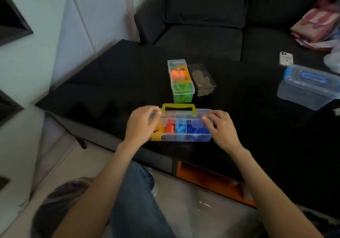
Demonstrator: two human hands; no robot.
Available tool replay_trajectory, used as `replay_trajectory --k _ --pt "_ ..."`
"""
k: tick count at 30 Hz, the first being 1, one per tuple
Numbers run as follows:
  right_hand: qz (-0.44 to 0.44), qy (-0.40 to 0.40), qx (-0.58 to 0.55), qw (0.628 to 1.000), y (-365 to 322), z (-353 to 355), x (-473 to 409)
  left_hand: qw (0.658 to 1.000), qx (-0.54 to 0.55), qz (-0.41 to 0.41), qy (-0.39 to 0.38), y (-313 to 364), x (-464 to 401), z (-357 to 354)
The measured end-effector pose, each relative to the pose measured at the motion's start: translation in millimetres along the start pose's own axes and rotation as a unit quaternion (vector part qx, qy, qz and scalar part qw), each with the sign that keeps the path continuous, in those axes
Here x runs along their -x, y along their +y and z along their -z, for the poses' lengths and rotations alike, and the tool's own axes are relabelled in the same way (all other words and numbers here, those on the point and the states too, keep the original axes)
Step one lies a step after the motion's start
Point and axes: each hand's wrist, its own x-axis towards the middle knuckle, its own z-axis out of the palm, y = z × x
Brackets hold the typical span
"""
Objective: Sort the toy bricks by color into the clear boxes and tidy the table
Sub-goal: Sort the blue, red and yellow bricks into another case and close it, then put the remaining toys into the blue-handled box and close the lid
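Observation:
A clear compartment box [184, 138] with a yellow handle [178, 107] lies near the table's front edge, holding yellow, red, light blue and dark blue bricks in separate sections. My left hand [141, 123] grips its left end, fingers curled over the lid. At the right end my right hand [220, 125] has its fingers bent onto the lid. Behind it stands a second clear box [182, 81] with orange and green bricks and an orange handle. Beside that sits a clear box [202, 79] of brownish bricks.
The black table [110, 83] reaches left to an edge above the tiled floor. A larger clear tub with a blue handle [309, 86] stands at the right. A phone [285, 58] lies farther back. A dark sofa [202, 17] with folded pink cloth [316, 26] is behind.

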Motion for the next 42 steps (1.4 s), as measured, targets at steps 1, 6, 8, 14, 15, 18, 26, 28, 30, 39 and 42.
replay_trajectory --k 1,6,8,14,15,18,26,28,30,39,42 --pt "0.030 -0.007 0.046 0.998 2 -5 9 0.998 -0.037 -0.036 -0.036 2 9 -6" --pt "0.084 -0.048 0.159 0.983 1 -23 32 0.979 -0.124 -0.068 -0.150 -7 43 -37" --pt "0.078 -0.046 0.183 0.979 0 -28 34 0.977 -0.137 -0.074 -0.146 -13 45 -42" --pt "0.094 -0.026 0.240 0.966 -1 -36 31 0.977 -0.164 -0.113 -0.075 -22 48 -51" --pt "0.093 -0.024 0.245 0.965 -2 -37 30 0.979 -0.156 -0.110 -0.067 -22 48 -51" --pt "0.096 -0.011 0.245 0.965 -3 -36 28 0.983 -0.138 -0.109 -0.059 -23 45 -50" --pt "0.078 -0.072 0.130 0.986 18 -20 14 0.985 -0.105 -0.112 -0.077 -41 8 -37" --pt "0.067 -0.107 0.096 0.987 17 -20 10 0.985 -0.141 -0.073 -0.067 -40 -1 -36" --pt "0.069 -0.111 0.086 0.988 14 -24 4 0.989 -0.129 -0.055 -0.042 -35 -7 -40" --pt "0.070 -0.183 -0.024 0.980 -2 -46 -45 0.988 -0.125 -0.070 -0.052 -7 -29 -79" --pt "0.066 -0.153 -0.029 0.986 8 -30 -45 0.990 -0.127 -0.047 -0.041 -7 -42 -78"
